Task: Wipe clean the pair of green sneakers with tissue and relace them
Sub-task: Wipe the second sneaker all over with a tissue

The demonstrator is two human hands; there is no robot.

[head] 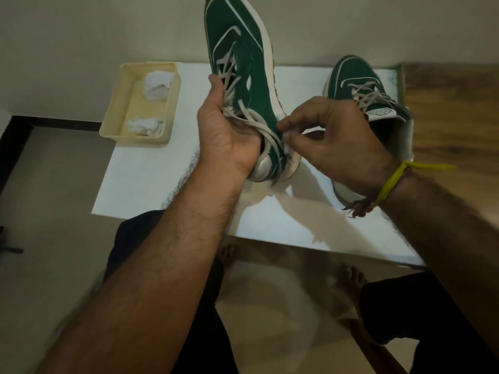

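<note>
While the raised green sneaker (243,76) is held toe-up at about 12 o'clock above the white table (151,168), its heel is cupped by the left hand (226,130), fingers curled into the collar. A loose end of the pale lace (259,122) is pinched by the right hand (332,136) between thumb and forefinger. The second sneaker (359,85) is set on the table at 2 o'clock, already laced. Crumpled tissues (156,85) are kept in a cream tray (113,114) at 10 o'clock. The shoe is judged light, its upper soft, its sole stiff; the flat lace is limp and best gripped near its tip. The eyelets are blurred, the toe is cropped, and the second sneaker's heel is hidden behind the right wrist.
</note>
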